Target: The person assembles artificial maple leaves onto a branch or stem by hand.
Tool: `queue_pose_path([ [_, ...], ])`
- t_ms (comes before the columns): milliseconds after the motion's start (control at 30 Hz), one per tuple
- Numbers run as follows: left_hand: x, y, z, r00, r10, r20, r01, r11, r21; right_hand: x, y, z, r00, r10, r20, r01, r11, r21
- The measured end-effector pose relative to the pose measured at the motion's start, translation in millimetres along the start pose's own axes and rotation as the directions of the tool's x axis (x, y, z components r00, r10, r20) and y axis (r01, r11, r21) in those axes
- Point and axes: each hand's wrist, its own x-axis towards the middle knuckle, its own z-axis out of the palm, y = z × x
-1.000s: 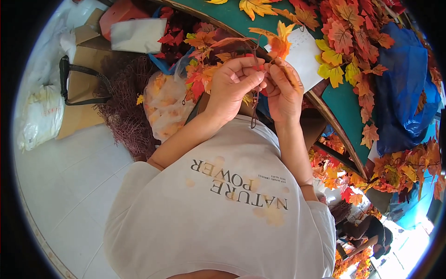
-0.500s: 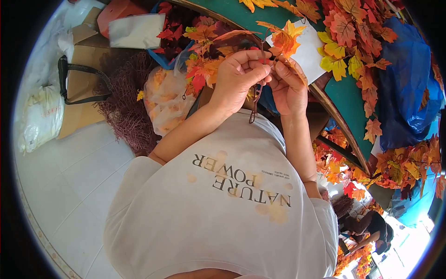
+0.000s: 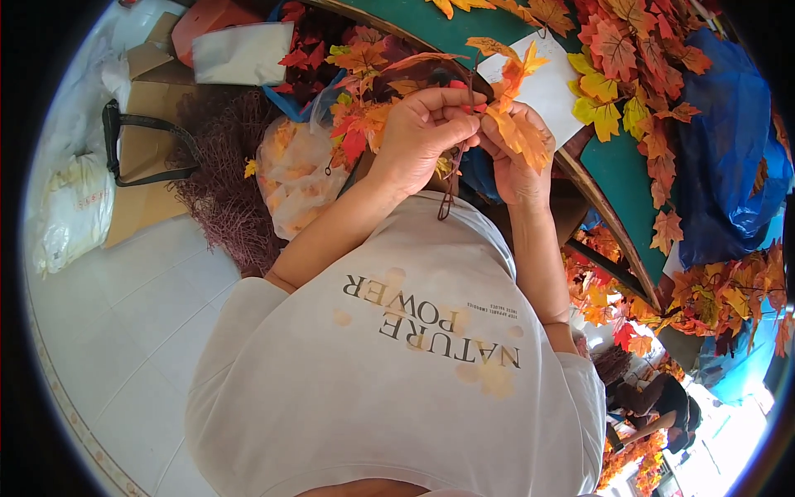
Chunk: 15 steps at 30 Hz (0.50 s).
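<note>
Both hands meet over the near edge of the green table. My left hand [image 3: 424, 142], thumb and forefinger pinched, is closed on a thin brown artificial stem [image 3: 450, 186] whose looped end hangs down below the fingers. A few centimetres to the right, my right hand [image 3: 519, 170] has its fingers closed beside an orange artificial maple leaf [image 3: 520, 137], which covers part of the thumb and fingers. Something small and red shows at the left fingertips. Where leaf and stem join is hidden behind the fingers.
A white sheet [image 3: 542, 79] lies on the green table [image 3: 617, 178] behind my hands. Leaf garlands [image 3: 617, 50] and a blue plastic bag [image 3: 729, 157] are at the right. Left stand a bag of leaves [image 3: 290, 161], brown stems [image 3: 228, 178] and a cardboard box [image 3: 153, 174]. Another person [image 3: 667, 410] bends at lower right.
The orange leaf by my right hand has turned and tipped down over the fingers. My right hand has rotated slightly; the stem's hanging loop has shifted a little left. My left hand stays nearly still.
</note>
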Motion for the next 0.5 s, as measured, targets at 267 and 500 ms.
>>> queue_pose_path([
  [267, 1, -2, -13, 0.999, -0.02, -0.039, 0.018, 0.999, -0.049, 1, 4, 4, 0.993, -0.095, 0.065, 0.111, 0.939, -0.326],
  [500, 11, 9, -38, 0.952, 0.126, -0.279, -0.192, 0.957, -0.22, -10, 21, 22, 0.989, -0.08, 0.122, 0.122, 0.913, -0.39],
])
